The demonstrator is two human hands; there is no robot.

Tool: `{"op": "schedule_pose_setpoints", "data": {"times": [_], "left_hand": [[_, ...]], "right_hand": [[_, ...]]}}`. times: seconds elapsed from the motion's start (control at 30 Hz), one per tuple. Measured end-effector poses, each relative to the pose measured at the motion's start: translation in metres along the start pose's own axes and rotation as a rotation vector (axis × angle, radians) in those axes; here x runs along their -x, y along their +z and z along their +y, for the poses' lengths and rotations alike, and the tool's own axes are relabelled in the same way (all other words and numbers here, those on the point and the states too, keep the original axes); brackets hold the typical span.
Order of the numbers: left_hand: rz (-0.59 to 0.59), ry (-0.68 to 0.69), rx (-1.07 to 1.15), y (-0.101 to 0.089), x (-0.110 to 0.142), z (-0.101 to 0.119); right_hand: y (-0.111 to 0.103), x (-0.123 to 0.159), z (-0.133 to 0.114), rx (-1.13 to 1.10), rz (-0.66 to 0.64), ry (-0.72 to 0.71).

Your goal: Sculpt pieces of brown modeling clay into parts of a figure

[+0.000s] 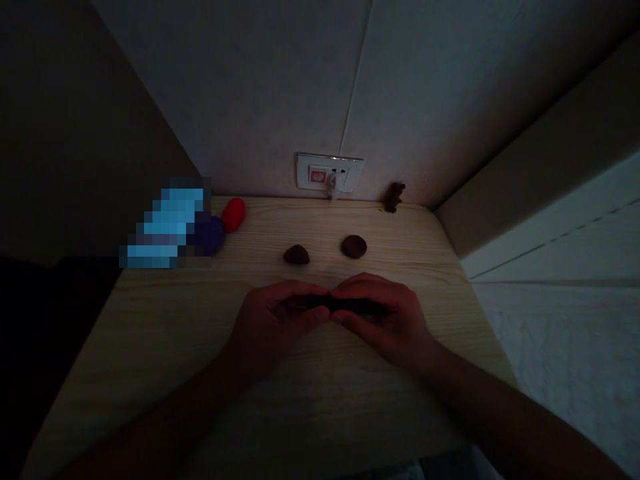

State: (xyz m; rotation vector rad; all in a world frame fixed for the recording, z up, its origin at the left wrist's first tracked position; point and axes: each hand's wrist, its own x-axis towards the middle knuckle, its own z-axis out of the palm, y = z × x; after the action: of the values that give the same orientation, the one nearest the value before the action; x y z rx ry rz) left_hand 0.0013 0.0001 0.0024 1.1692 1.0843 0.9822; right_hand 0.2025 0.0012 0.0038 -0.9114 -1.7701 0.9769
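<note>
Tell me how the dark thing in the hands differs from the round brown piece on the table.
The dark thing is held in the left hand and right hand; the round piece lies on the table.
What shows of the dark thing is long and narrow; the round piece looks disc-like.
The dark thing looks almost black; the round piece, reddish brown.
Both look dark.

In dim light, a wood-grained tabletop stands against a greyish wall bearing a white socket plate.
</note>
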Motion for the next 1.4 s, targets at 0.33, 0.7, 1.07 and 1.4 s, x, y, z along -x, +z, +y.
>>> {"op": "schedule_pose_setpoints", "data": {"times": [0.33,0.7,1.07,1.4], "left_hand": [[0.023,0.012,-0.015,-0.0019,-0.0001,-0.0006],[0.025,0.09,-0.063,-0.0016,0.0003,-0.0021],[0.005,0.113,-0.015,-0.0003,0.0002,-0.0032],[0.019,0.097,-0.025,-0.0007,0.001,-0.0004]], "right_hand": [[-0.0002,-0.0001,0.0011,0.027,0.001,-0.017],[0.0005,0.0011,0.0031,0.005,0.023,-0.039],[0.0012,0.0025,0.0019,-0.045,0.012,0.025],[0.0006,0.001,0.0017,-0.006,-0.035,-0.007]]}}
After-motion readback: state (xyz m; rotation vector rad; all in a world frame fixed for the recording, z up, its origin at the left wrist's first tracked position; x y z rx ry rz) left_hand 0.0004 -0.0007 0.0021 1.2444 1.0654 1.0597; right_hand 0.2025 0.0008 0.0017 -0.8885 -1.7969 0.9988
